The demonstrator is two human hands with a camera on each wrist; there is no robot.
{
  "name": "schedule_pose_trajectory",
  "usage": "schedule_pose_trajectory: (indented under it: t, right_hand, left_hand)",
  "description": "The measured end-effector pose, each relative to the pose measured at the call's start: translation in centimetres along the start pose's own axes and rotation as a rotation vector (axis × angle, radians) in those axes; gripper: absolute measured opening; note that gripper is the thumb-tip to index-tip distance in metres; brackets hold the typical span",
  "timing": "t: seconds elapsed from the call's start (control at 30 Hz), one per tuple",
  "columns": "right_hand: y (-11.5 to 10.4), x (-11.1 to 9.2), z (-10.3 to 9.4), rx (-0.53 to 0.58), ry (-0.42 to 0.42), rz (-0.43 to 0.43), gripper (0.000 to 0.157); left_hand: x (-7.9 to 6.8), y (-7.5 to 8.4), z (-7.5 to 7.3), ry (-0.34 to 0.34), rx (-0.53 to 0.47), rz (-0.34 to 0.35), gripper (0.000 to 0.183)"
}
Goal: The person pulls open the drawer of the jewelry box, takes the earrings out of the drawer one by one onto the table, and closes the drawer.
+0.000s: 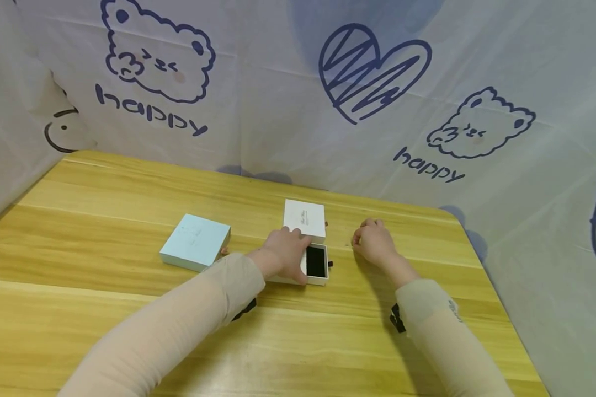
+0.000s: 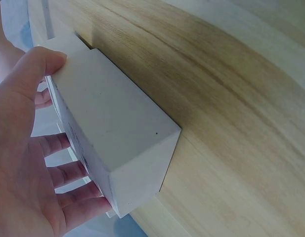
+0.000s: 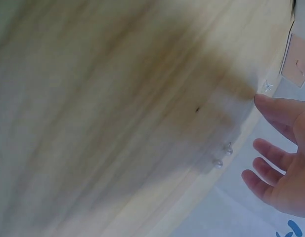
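Observation:
My left hand grips a white jewelry box on the table, thumb on the near side and fingers over the far edge. The box's drawer sticks out to the right, showing a black lining. My right hand is low over the table to the right of the box. In the right wrist view its thumb tip is right by a small star-shaped piece, and its other fingers bend loosely. Two small pearl earrings lie near these fingers.
A second white box with printed lettering stands just behind the drawer. To the left sits a pale blue box. The wooden table ends at a white printed cloth hanging behind it.

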State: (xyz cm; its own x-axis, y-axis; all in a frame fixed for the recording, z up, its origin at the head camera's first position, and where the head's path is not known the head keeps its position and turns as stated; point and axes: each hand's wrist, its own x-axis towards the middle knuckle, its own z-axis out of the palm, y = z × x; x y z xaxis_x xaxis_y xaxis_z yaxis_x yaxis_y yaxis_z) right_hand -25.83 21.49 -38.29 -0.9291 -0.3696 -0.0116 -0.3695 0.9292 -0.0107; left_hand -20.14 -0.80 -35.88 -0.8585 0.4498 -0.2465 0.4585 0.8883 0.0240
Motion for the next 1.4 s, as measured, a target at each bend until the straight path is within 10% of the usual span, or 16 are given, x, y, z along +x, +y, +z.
schedule_pose_trajectory:
  t: [0.43, 0.8, 1.1, 1.4]
  right_hand:
    - [-0.1, -0.3, -0.1, 0.05, -0.013, 0.031, 0.007]
    - [-0.7, -0.1, -2.8, 0.206, 0.027, 0.09, 0.036]
    - [-2.7, -0.9, -4.2, 0.305, -0.043, -0.09, 0.027]
    - [-4.0, -1.4, -2.8, 0.333, -0.3, -0.275, 0.082]
  left_hand:
    - [-0.2, 0.2, -0.2, -0.007, 0.0, 0.002, 0.075]
    - [0.2, 0.0, 0.1, -0.006, 0.006, -0.008, 0.074]
    - [0.0, 0.0, -0.2, -0.007, 0.003, -0.011, 0.072]
    - [-0.2, 0.1, -0.3, -0.008, -0.004, -0.006, 0.077]
